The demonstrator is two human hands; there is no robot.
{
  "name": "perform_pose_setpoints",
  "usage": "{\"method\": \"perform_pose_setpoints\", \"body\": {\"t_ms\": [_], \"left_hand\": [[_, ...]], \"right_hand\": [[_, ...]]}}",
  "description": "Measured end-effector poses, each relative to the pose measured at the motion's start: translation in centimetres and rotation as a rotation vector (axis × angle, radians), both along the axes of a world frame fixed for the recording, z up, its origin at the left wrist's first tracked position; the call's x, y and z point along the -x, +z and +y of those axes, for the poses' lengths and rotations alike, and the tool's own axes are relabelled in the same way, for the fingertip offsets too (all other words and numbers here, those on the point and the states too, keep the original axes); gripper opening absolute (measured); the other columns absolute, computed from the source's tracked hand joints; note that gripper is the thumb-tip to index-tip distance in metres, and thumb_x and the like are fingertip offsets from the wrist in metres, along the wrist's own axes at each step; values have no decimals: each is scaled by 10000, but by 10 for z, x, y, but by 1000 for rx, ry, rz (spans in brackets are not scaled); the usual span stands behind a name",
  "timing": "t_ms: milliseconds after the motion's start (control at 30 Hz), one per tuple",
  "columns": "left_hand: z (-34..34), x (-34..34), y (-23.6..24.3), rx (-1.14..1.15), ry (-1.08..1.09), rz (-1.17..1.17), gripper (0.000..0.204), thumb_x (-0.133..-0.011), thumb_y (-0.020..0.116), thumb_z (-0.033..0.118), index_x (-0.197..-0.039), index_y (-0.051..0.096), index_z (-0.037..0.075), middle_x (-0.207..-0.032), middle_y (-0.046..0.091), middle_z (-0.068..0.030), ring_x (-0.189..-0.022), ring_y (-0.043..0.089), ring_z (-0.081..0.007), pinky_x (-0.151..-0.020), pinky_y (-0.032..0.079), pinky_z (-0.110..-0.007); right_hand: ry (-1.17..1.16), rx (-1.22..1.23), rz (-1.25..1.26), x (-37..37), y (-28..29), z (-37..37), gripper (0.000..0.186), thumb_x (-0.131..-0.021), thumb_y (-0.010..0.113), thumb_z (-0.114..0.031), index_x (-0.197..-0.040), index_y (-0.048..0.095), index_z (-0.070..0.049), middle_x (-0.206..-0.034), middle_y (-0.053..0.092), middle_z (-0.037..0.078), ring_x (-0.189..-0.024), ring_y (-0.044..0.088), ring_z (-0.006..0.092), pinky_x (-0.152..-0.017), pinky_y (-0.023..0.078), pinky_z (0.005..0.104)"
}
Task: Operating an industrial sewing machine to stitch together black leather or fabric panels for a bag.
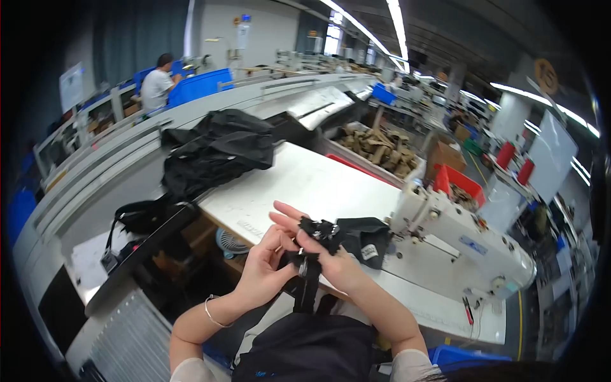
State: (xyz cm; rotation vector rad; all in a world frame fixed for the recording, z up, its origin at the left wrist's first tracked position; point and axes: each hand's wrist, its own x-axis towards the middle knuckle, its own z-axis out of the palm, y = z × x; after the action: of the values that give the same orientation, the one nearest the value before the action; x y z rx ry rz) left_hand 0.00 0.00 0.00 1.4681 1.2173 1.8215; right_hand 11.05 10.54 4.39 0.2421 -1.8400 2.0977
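Black strips point(309, 281) hang between left hand point(262, 267) and right hand point(338, 266), held by both hands.

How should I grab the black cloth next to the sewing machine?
I'd pinch the black cloth by its near edge, beside the white patch, coming from the person's side. It looks soft and lies on the table with that edge facing the person, while the sewing machine crowds its right. The right hand is closest, but it's busy with black strips.
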Motion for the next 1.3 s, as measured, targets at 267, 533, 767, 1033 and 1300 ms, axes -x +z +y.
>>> {"method": "perform_pose_setpoints", "body": {"t_ms": [267,533,767,1033,1300], "left_hand": [[80,-80,33,-52,-274,-29,269,-770,691,-40,-922,486,46,-847,611,-4,-781,585,-58,-668,456,-183],[178,-193,-5,393,-659,-387,396,-775,717,4,-1029,416,49,-913,643,-70,-776,632,-117,-663,511,-221],[324,-282,-101,621,-504,-427,420,-801,690,32,-1130,432,-7,-1004,613,-122,-885,611,-187,-738,491,-279],[397,-301,-148,411,-343,-115,423,-877,602,106,-1260,456,7,-1245,516,-132,-1149,485,-225,-974,377,-328],[392,-319,-134,396,-385,27,457,-899,559,111,-1323,420,12,-1340,456,-136,-1244,408,-238,-1041,307,-338]], "right_hand": [[-262,168,-41,-116,2,46,654,-931,499,-451,-1398,314,-32,-1307,478,109,-1178,488,186,-1006,387,334],[-821,95,-632,-259,-78,28,616,-729,788,-301,-1191,526,12,-1060,613,77,-999,564,157,-898,442,301],[-1341,-174,-544,-352,-140,109,479,-756,729,-146,-1147,519,33,-983,637,122,-872,614,180,-796,485,288],[-1536,-1408,-1139,-347,-159,150,263,-753,582,-81,-974,599,59,-919,618,166,-866,603,278,-731,507,370],[-1656,-1158,-1087,-313,-182,247,277,-779,545,-82,-1028,564,37,-1018,558,208,-998,546,345,-803,470,427]]}}
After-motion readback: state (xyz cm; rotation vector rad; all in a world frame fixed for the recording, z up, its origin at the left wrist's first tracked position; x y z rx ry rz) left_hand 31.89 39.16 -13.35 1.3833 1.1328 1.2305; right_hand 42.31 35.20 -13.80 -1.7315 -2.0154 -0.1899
